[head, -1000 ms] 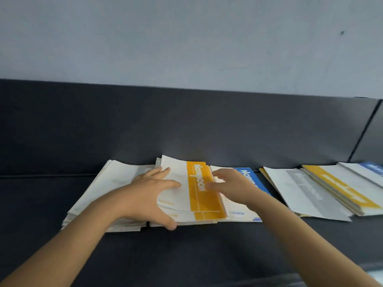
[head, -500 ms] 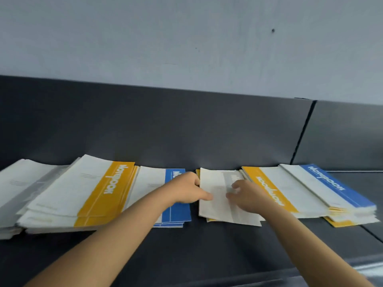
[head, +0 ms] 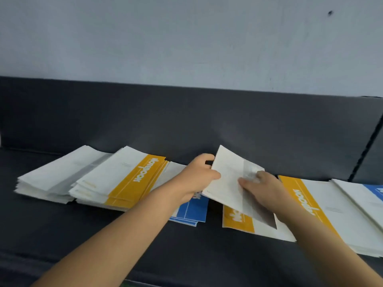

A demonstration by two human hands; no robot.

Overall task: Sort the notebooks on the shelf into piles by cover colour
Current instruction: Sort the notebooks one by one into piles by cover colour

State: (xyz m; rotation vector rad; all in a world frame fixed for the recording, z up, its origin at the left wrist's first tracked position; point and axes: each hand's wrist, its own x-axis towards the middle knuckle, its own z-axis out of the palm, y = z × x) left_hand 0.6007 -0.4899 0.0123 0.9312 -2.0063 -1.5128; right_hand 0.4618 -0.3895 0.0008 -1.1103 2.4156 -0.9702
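- A yellow notebook (head: 238, 221) lies flat near the shelf's (head: 103, 235) front edge, right of centre, just beside the blue pile (head: 192, 212).
- Over it, a grey notebook (head: 228, 179) is held tilted, far corner raised.
- The left hand (head: 196, 177) grips its left edge; the right hand (head: 263, 189) curls its fingers over the cover, thumb hidden, apparently pinching it.
- Toward the shelf's left end sit the yellow pile (head: 132, 183) and grey pile (head: 62, 175); a mixed stack (head: 331, 208) fills the right end.

Two hands (head: 196, 180) (head: 263, 190), one lifted grey notebook (head: 228, 177), one grey-topped pile (head: 56, 179), three yellow-topped piles (head: 128, 183) (head: 238, 220) (head: 306, 201), two blue-topped piles (head: 192, 212) (head: 373, 190)
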